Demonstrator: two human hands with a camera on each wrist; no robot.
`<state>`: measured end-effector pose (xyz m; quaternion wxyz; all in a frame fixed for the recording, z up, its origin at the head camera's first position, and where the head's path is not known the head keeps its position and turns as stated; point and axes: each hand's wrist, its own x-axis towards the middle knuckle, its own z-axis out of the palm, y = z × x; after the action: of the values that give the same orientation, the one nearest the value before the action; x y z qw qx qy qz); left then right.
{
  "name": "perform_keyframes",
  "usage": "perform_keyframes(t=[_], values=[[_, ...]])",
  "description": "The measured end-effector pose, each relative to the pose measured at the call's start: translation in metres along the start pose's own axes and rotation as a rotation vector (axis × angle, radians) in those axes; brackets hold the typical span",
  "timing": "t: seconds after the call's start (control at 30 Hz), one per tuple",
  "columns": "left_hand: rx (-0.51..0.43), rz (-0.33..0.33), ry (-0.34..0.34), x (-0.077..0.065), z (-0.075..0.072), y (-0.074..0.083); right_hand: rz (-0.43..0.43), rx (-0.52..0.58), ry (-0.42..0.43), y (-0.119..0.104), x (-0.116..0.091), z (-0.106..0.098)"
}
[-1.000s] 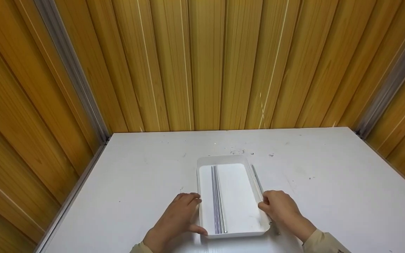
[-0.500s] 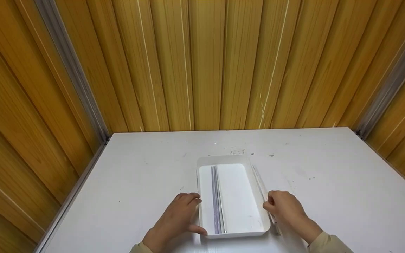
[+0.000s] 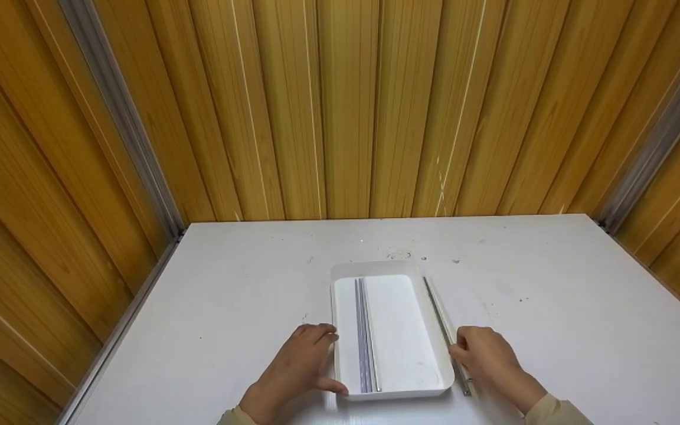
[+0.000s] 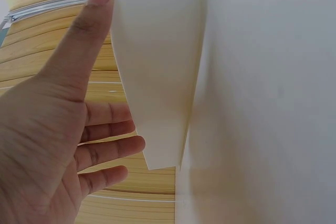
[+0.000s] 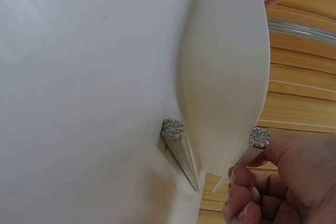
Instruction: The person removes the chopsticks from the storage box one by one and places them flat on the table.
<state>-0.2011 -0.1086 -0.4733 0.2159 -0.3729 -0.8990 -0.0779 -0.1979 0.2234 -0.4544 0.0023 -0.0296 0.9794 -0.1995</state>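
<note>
A white rectangular tray (image 3: pixel 399 394) sits on the table with several slim chopsticks (image 3: pixel 365 336) lying lengthwise in its left half. My left hand (image 3: pixel 300 361) rests against the tray's left side, thumb at the near left corner, fingers spread along the rim. Just off the tray's right side, my right hand (image 3: pixel 486 356) pinches a chopstick (image 5: pixel 251 155) between thumb and fingers. Its square, glittery end faces the right wrist camera, raised above the table. A second chopstick (image 5: pixel 181 153) with the same kind of end lies on the table beside the tray wall.
A white table (image 3: pixel 245 277) carries the tray, with small dark marks beyond the tray's far end. Wood-patterned panels (image 3: pixel 346 118) enclose the back and sides, with grey metal posts (image 3: pixel 133 130) at the corners.
My right hand has shifted right and slightly nearer, away from the tray's rim, with the chopstick in its pinch. The left hand and the tray have stayed put.
</note>
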Motion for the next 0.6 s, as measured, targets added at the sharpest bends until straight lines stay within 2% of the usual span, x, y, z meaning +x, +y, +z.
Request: perform_keyframes(t=[0.6], values=[[0.033,-0.015,-0.023,0.001,-0.001,0.001,0.032,-0.030,-0.030,0.013,-0.001,0.006]])
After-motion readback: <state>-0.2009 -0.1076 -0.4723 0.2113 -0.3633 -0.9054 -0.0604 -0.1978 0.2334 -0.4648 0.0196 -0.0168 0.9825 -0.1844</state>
